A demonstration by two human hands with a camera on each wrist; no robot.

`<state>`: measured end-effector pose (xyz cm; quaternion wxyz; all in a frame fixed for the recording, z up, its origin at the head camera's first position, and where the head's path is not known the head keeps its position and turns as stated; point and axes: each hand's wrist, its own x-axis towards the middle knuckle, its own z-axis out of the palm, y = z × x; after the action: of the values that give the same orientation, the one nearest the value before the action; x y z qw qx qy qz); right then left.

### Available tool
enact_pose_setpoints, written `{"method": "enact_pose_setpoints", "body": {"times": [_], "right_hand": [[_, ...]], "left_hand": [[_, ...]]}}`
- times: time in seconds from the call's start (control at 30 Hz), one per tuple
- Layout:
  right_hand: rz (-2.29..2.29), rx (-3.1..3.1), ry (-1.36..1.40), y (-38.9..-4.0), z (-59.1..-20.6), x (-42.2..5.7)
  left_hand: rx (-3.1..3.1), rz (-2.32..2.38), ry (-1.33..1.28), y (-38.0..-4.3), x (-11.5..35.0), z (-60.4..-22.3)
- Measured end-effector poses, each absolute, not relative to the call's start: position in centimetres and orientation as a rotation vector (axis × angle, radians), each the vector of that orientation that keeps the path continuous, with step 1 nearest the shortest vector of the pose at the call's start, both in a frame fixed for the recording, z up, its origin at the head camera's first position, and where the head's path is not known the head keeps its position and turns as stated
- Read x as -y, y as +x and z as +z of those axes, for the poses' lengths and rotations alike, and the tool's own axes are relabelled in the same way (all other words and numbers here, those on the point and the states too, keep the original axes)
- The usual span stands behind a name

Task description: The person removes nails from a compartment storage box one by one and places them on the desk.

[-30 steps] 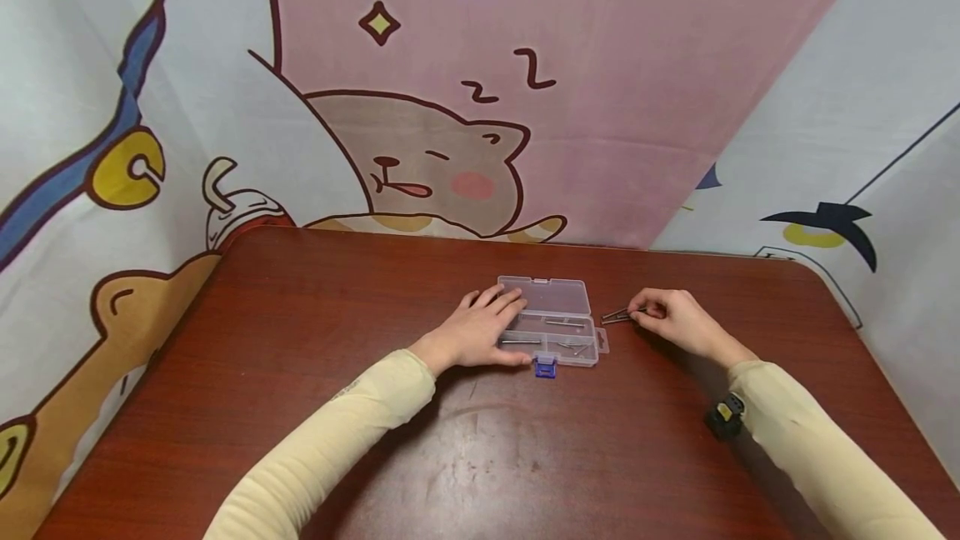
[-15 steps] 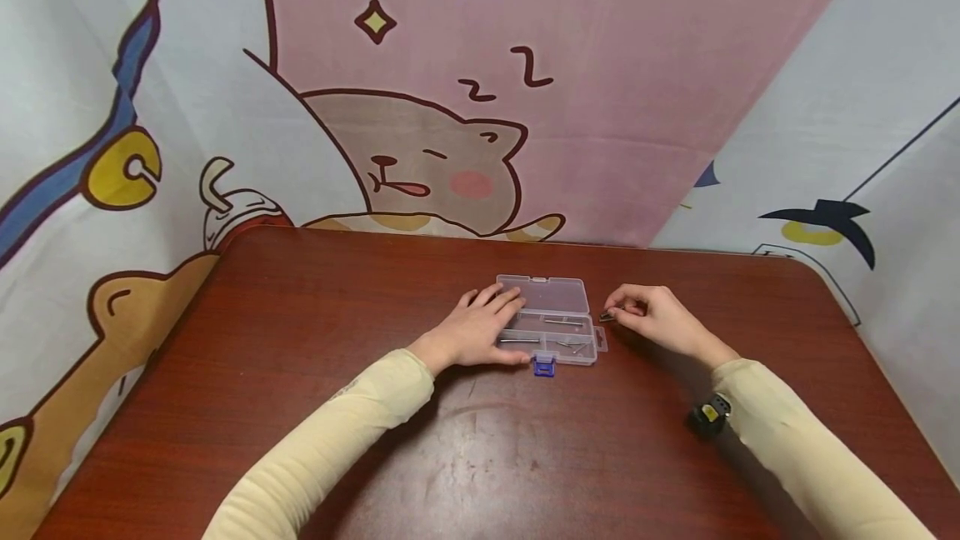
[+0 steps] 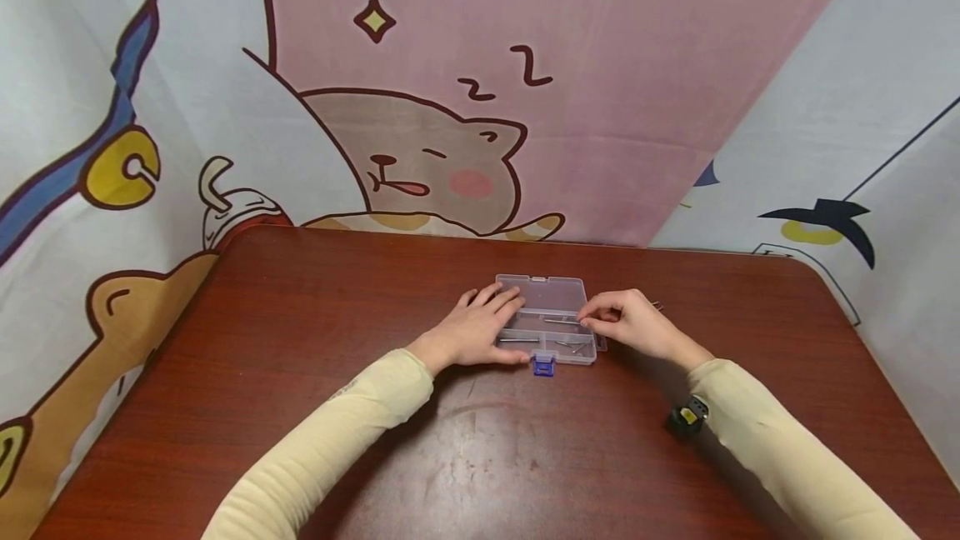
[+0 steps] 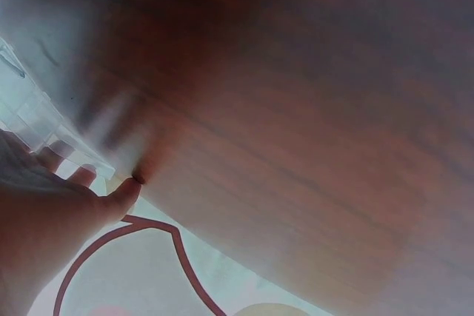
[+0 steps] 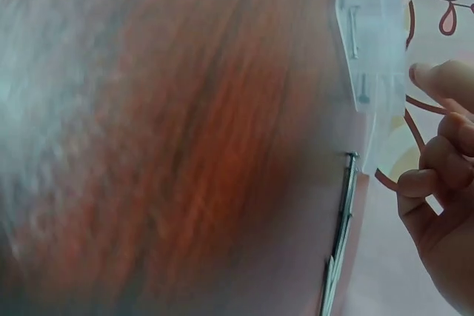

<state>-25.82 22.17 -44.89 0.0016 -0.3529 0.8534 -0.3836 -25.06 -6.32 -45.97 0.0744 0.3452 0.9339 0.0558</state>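
Observation:
A clear plastic case lies unfolded on the table, its lid laid back. My left hand rests over its left end with fingers spread. One long nail lies in the rear compartment; several smaller metal pieces are in the front right one. My right hand reaches over the case's right end, thumb and fingertips close together at the long nail's end. I cannot tell whether they pinch anything. In the right wrist view several loose nails lie beside the case, with the right hand's curled fingers apart from them.
The case's blue latch hangs open at the front. A hanging tab juts from the case's right end, partly behind the right hand. The brown wooden table meets a cartoon-printed cloth backdrop at its far edge.
My right hand has moved left from the loose nails to over the case's right end. Nail ends now show behind that hand. The left hand and the case have stayed in place.

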Motion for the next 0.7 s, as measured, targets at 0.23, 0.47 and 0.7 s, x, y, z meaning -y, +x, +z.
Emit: {"method": "enact_pose_setpoints", "body": {"times": [0.23, 0.47, 0.7], "right_hand": [[-1.103, -2.647, -1.144, -26.0, -45.2, -21.8], [-0.992, -2.719, -1.026, -25.9, -44.7, -21.3], [-0.922, -2.682, -0.933, -26.3, -44.3, -20.8]], "left_hand": [[-2.801, 0.164, 1.027, -25.0, 6.2, -45.9], [-2.804, 0.159, 1.024, -25.0, 6.2, -45.8], [-2.803, 0.17, 1.031, -25.0, 6.3, -45.8]]}}
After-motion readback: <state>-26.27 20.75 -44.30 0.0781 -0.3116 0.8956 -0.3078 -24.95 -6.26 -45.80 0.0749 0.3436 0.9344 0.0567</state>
